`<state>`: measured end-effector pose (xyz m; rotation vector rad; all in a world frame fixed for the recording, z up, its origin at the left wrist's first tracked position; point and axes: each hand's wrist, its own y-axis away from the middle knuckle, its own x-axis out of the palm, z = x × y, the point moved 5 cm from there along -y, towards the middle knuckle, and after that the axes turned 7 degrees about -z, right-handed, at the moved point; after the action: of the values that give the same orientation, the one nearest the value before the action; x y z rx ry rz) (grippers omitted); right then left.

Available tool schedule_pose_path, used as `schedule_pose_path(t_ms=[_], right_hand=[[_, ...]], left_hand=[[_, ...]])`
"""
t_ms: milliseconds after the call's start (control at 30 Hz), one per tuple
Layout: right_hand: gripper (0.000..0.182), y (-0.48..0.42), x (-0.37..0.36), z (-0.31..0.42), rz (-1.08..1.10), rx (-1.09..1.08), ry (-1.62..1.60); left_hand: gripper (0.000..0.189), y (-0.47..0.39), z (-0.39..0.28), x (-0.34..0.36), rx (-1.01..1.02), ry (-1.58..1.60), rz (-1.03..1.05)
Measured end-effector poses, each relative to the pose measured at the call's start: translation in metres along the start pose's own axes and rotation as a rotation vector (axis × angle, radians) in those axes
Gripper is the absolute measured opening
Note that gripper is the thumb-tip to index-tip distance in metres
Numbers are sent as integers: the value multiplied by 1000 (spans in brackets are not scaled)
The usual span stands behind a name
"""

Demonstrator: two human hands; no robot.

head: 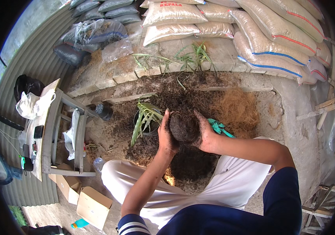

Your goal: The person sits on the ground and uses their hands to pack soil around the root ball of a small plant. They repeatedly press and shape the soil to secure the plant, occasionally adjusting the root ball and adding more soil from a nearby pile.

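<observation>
A dark, rounded root ball with soil [184, 127] is pressed between my left hand [166, 133] and my right hand [208, 133], both smeared with dark soil. Beneath it, between my legs, lies a heap of dark soil [193, 163]. Just left of my left hand is a black plant pot [151, 129] with drooping green leaves [139, 124] over it. A green trowel-like tool [219, 127], dirty with soil, lies partly behind my right wrist. Brown coconut fibre [236, 110] is piled to the right. The underside of the root ball is hidden.
Uprooted leafy plants [198, 57] lie along the low block ledge [150, 70]. Full sacks [176, 14] are stacked behind. To the left stand a small black pot [104, 111] and a wooden table [51, 129]; cardboard boxes [93, 205] and a plastic bottle [99, 164] are on the floor.
</observation>
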<state>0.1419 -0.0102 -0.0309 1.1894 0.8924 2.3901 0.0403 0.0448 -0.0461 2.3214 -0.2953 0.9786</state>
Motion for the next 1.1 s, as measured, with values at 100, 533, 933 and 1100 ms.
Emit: schedule_pose_path(t_ms=[100, 533, 933, 1100], right_hand=[[55, 1, 2, -4, -82, 18, -59], [36, -2, -3, -10, -180, -15, -122], [42, -15, 5, 0, -47, 78, -132], [43, -9, 0, -10, -99, 44, -140]], left_hand=[[45, 13, 1, 4, 233, -97, -83], [42, 35, 17, 8, 523, -305, -121], [48, 26, -14, 19, 414, -106, -53], [33, 24, 2, 11, 438, -277, -83]])
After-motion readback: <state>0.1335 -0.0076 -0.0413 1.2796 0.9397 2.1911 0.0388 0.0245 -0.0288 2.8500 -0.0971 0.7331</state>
